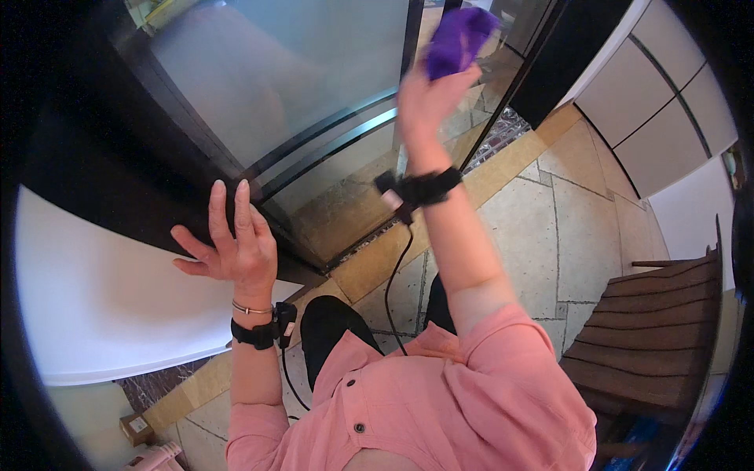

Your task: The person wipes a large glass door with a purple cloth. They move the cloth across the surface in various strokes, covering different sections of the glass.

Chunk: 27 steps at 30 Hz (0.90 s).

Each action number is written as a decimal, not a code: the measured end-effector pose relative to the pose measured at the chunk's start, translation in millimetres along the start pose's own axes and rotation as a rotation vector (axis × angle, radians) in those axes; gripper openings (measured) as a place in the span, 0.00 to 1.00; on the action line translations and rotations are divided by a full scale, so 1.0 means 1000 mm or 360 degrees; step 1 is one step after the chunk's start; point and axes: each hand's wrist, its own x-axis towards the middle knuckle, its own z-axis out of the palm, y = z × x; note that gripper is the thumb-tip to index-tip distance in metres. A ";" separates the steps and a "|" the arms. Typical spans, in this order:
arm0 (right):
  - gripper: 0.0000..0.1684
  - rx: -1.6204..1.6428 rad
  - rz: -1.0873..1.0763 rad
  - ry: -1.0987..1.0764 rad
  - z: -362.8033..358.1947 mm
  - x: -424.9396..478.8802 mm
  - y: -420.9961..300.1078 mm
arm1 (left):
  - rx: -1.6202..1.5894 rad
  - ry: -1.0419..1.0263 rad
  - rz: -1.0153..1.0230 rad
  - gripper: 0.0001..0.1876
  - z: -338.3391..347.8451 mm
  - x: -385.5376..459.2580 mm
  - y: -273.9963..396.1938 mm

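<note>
My right hand (433,97) is raised at the upper middle of the view, blurred, and grips a purple cloth (459,42) against or just before a glass door panel (353,153); whether the cloth touches the glass I cannot tell. Lower and to the left, my left hand (238,235) has its fingers spread and holds nothing. Its fingertips lie at the dark door frame (177,194). Both wrists wear black straps with small devices and cables.
A white surface (118,282) runs along the left. Stone floor tiles (518,235) lie below and to the right. A brown slatted wooden seat (648,329) stands at the right, with pale cabinet doors (642,106) beyond. A small cardboard box (136,428) is at the lower left.
</note>
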 end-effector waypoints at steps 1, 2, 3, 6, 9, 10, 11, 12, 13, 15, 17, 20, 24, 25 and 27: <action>0.33 -0.0065 -0.0219 -0.0127 0.000 -0.026 -0.004 | 0.0019 -0.0017 0.0011 0.19 0.000 0.002 -0.001; 0.35 -0.0104 -0.0440 -0.0250 0.000 -0.053 -0.009 | 0.0045 -0.0039 0.0025 0.18 -0.003 0.002 -0.004; 0.36 -0.0233 -0.0641 -0.0416 -0.015 -0.086 -0.027 | 0.0070 -0.0064 0.0034 0.18 -0.006 0.000 -0.007; 0.30 -0.0146 -0.0412 -0.1030 -0.064 -0.167 0.021 | 0.0056 -0.0081 0.0044 0.17 -0.006 -0.002 -0.005; 0.28 -0.0405 0.0075 -0.0834 -0.080 -0.164 0.064 | 0.0080 -0.0061 0.0041 0.17 -0.005 -0.004 -0.009; 0.28 -0.0508 0.0148 -0.0635 -0.081 -0.149 0.073 | 0.0076 -0.0057 0.0039 0.17 -0.007 -0.004 -0.010; 0.28 -0.0556 0.0094 -0.0309 -0.077 -0.129 0.086 | 0.0073 -0.0053 0.0039 0.17 -0.007 -0.002 -0.009; 0.28 -0.0490 0.0480 -0.0156 -0.075 -0.103 0.099 | 0.0096 -0.0034 0.0078 0.17 -0.008 0.001 -0.007; 0.28 -0.0415 0.0853 0.0011 -0.073 -0.078 0.107 | 0.0067 -0.0031 0.0083 0.17 -0.007 0.002 -0.004; 0.29 -0.0347 0.0744 -0.0056 -0.065 -0.066 0.091 | 0.0031 -0.0017 0.0077 0.17 -0.008 0.002 -0.003; 0.45 -0.0391 0.0157 -0.0539 -0.056 -0.095 0.041 | 0.0089 -0.0029 0.0063 0.16 -0.009 0.000 -0.007; 0.47 -0.0215 -0.0249 -0.0951 -0.064 -0.151 0.004 | 0.0037 -0.0009 0.0094 0.15 -0.007 0.004 -0.001; 0.33 -0.0254 -0.0574 -0.1303 -0.079 -0.156 0.005 | 0.0105 0.0042 0.0138 0.16 -0.009 0.006 -0.006; 0.32 -0.0312 -0.0581 -0.1267 -0.082 -0.154 0.018 | 0.0089 0.0034 0.0152 0.16 -0.010 0.005 -0.006; 0.33 -0.0360 -0.0399 -0.1033 -0.086 -0.145 0.034 | 0.0065 0.0035 0.0156 0.17 -0.009 0.007 -0.003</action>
